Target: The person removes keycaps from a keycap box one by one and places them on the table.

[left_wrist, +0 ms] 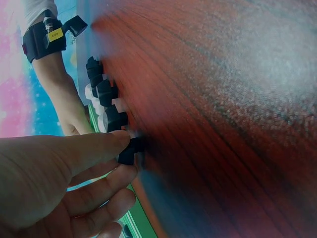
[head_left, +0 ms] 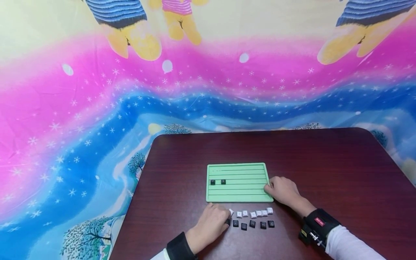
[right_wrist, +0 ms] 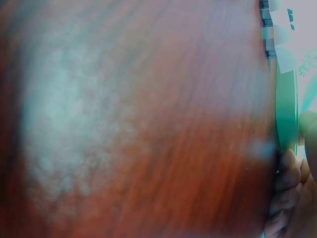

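Observation:
In the head view a pale green ridged board [head_left: 240,193] lies on the table, with two black keycaps, one at its left edge [head_left: 212,182] and the other [head_left: 223,181] a little right of it. My right hand [head_left: 284,190] grips the board's right edge, thumb on top and fingers curled at the side. Below the board's lower left, my left hand [head_left: 211,221] pinches a black keycap [left_wrist: 127,155] between thumb and fingers, low at the tabletop. Beside that hand runs a row of white keycaps [head_left: 259,213], with a row of black keycaps [head_left: 252,224] nearer me.
The dark brown table [head_left: 341,169] has rounded far corners. Behind it hangs a colourful printed cloth [head_left: 208,79]. Both wrists wear black straps, and a small camera device [head_left: 312,236] sits on the right one.

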{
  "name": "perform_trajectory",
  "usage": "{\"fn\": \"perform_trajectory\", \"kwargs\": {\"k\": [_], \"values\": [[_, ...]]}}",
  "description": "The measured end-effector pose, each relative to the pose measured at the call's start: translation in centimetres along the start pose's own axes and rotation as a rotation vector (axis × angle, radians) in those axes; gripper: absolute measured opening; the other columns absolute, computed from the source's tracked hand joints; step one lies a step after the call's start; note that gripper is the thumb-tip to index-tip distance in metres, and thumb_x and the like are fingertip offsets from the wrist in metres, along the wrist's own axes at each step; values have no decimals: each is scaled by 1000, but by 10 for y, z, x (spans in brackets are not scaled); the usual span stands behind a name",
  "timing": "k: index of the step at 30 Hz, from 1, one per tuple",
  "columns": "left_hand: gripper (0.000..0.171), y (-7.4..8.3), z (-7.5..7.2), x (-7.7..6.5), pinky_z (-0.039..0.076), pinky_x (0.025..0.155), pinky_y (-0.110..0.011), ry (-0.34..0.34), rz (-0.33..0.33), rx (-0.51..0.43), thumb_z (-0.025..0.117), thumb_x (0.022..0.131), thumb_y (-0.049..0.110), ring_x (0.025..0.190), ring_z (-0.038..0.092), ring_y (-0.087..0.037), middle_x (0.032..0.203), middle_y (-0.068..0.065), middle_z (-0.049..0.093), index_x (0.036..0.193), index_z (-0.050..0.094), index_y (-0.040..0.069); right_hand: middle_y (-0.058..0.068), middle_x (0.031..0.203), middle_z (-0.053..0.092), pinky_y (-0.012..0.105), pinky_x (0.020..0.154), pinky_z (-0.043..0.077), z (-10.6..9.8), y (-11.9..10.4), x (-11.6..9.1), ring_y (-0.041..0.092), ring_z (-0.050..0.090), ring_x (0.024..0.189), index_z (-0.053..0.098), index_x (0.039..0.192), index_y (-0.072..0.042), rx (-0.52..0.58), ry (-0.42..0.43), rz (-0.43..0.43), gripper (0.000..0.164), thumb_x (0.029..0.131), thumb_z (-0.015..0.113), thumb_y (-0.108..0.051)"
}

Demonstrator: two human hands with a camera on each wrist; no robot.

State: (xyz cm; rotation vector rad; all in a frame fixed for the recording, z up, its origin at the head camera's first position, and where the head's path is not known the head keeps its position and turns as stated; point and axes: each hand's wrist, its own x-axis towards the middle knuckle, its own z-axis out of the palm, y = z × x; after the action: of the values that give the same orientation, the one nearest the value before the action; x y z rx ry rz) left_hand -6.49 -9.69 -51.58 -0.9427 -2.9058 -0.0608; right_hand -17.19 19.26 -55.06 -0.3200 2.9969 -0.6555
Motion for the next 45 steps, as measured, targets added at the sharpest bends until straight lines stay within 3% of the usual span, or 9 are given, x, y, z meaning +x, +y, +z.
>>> {"fn": "perform_trajectory", "kwargs": {"k": [24, 33, 45], "values": [[21, 0, 5, -2, 31, 63, -19, 42, 22, 1, 88, 74, 32, 68, 56, -3, 73, 15, 66, 82, 70, 25, -9, 52, 25, 24, 49, 13, -1, -1, -1, 9, 21, 50, 33, 54, -20, 2, -3, -9, 40, 84, 60, -20], [21, 2, 2, 0, 34, 64, -20, 15, 16, -1, 87, 74, 33, 68, 57, -4, 71, 14, 65, 81, 69, 25, -9, 53, 24, 25, 48, 15, -1, -1, -1, 9, 21, 50, 32, 54, -21, 1, -6, -5, 40, 83, 60, -20], [22, 1, -2, 1, 29, 62, -18, 40, 5, -27, 88, 74, 38, 66, 55, -1, 71, 16, 64, 80, 70, 26, -9, 52, 24, 25, 48, 14, 0, 0, 0, 9, 21, 50, 32, 54, -21, 5, -9, -2, 40, 83, 59, -20]]}}
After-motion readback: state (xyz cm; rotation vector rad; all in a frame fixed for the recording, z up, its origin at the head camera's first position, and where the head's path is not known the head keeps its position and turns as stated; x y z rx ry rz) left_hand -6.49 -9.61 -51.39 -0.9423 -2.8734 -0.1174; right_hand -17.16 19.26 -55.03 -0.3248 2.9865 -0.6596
